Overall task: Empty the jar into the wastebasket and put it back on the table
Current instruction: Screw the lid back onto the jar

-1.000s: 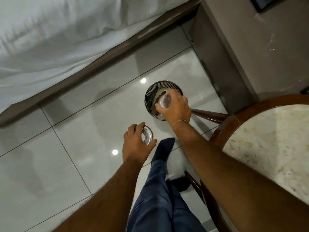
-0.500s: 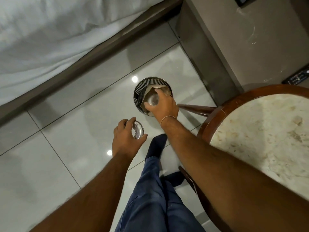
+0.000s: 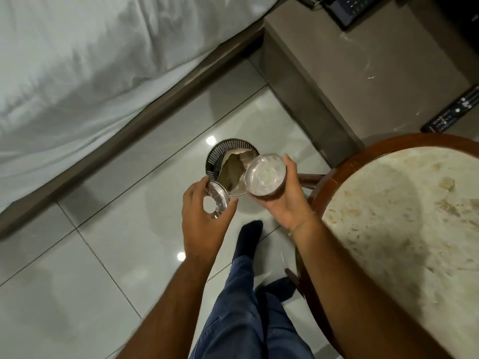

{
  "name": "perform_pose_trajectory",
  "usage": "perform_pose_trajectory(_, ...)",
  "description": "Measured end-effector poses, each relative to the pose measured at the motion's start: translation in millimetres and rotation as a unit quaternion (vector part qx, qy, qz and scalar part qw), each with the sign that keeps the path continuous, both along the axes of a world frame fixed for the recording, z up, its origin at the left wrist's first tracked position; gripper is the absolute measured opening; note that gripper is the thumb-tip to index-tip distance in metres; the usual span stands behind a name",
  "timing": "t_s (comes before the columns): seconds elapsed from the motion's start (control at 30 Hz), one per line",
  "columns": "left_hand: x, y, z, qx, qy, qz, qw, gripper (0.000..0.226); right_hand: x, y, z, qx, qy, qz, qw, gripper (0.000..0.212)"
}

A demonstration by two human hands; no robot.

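A clear glass jar [image 3: 265,175] is held in my right hand [image 3: 287,203], its round open mouth turned up toward me, just right of the wastebasket. The small slotted metal wastebasket [image 3: 220,151] stands on the floor and holds crumpled brown paper. My left hand [image 3: 202,224] grips the jar's clear round lid [image 3: 217,200] in front of the wastebasket's near left rim. The round marble-topped table [image 3: 404,229] with a wooden rim is at the right, close to my right forearm.
A bed with white sheets [image 3: 90,60] and a wooden frame runs along the upper left. A grey cabinet [image 3: 363,68] stands at the back right with a remote control [image 3: 451,112] on it. My legs and dark socks [image 3: 246,242] are below on the glossy tiled floor.
My right hand has lifted the jar away from the wastebasket and turned it mouth-up. My left hand with the lid has risen toward it. The view has shifted upward.
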State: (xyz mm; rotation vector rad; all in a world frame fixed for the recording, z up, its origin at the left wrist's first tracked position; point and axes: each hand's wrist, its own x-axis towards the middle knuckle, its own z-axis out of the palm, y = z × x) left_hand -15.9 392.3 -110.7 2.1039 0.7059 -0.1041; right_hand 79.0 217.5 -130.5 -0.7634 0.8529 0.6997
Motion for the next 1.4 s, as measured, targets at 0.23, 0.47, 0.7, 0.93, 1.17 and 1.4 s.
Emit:
perform_pose_trajectory(0.23,35,-55,66,-0.096,-0.076,-0.189,0.974,0.082,-42,-51,46,0.049,0.011,-0.080,0.996,0.075)
perform_pose_trajectory(0.47,55,-126,89,-0.127,-0.033,-0.413,0.901,0.085,-78,-106,76,0.008,-0.035,-0.106,0.994,0.062)
perform_pose_trajectory(0.7,42,-210,80,-0.103,0.011,-0.557,0.824,0.098,-119,-166,82,-0.014,-0.002,-0.221,0.975,0.056)
perform_pose_trajectory(0.93,28,-302,63,-0.042,0.029,-0.647,0.760,0.098,-181,-233,71,-0.083,0.027,-0.317,0.944,0.068)
perform_pose_trajectory(1.17,6,-403,34,0.104,-0.051,-0.712,0.693,0.089,-253,-278,72,-0.382,0.094,-0.420,0.818,0.030)
perform_pose_trajectory(1.4,-10,-424,11,0.183,-0.067,-0.745,0.638,0.087,-306,-281,75,-0.442,0.118,-0.389,0.800,0.023)
